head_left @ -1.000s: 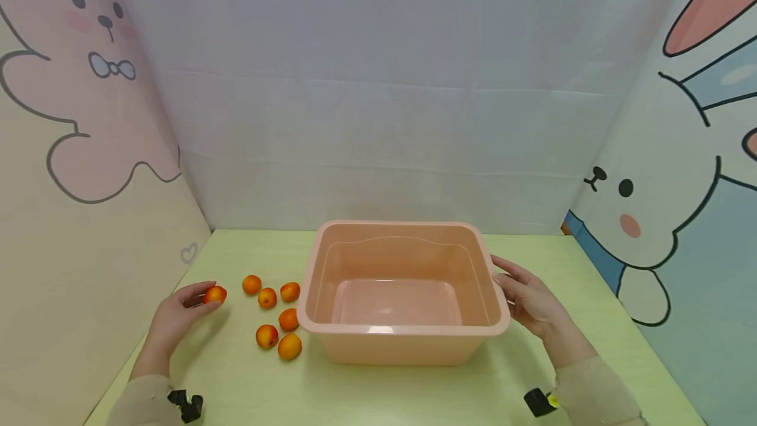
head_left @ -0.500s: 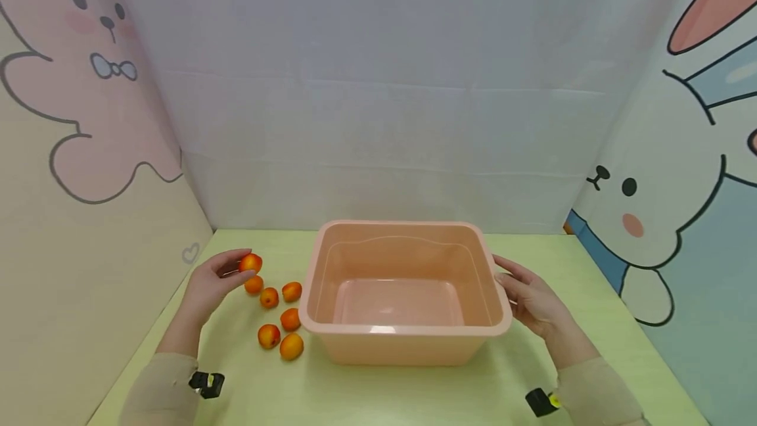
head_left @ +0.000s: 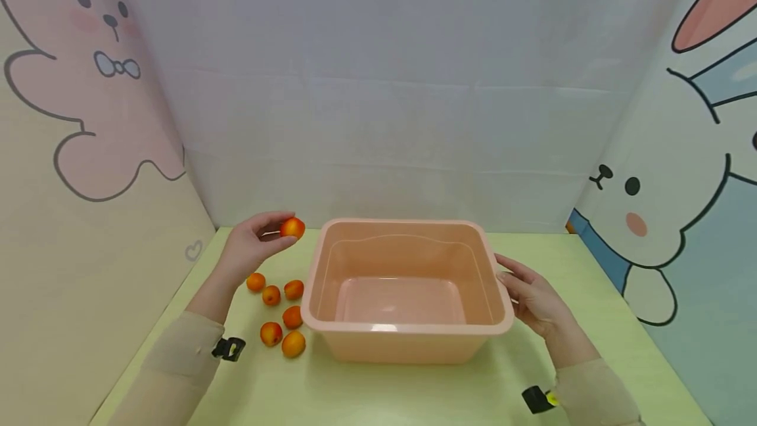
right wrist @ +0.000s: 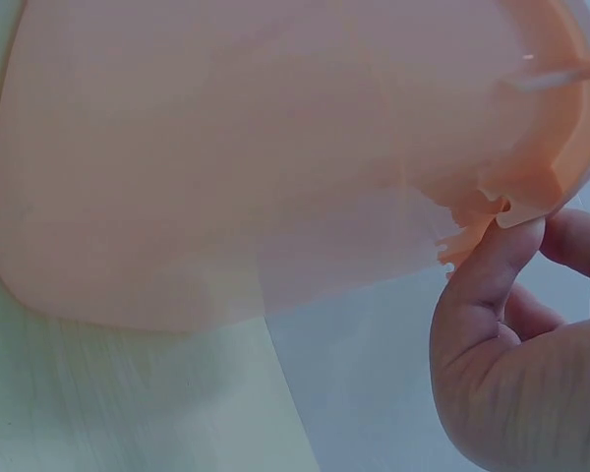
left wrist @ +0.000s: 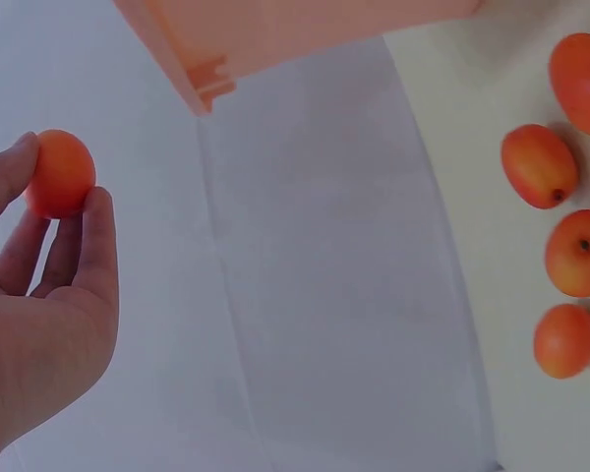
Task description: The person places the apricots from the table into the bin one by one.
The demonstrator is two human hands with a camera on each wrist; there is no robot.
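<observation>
My left hand (head_left: 253, 248) pinches a small orange-red fruit (head_left: 292, 228) between thumb and fingertips. It is raised above the table, just left of the back left corner of a pink plastic basin (head_left: 384, 347). The left wrist view shows the held fruit (left wrist: 61, 174) clear of the basin's wall. My right hand (head_left: 537, 298) grips the basin's right rim, with the thumb (right wrist: 492, 261) up against the rim's underside in the right wrist view. The basin's visible floor is bare. Several similar fruits (head_left: 271, 334) lie on the table left of the basin.
The pale yellow-green table (head_left: 378, 393) carries the basin and the loose fruits. A white cloth wall (head_left: 378, 97) stands close behind. Side walls with cartoon animals flank the table, a rabbit (head_left: 656, 202) on the right.
My left hand has carried the fruit up and to the right, from the table's left side past the loose fruits toward the basin. The right hand stays on the rim.
</observation>
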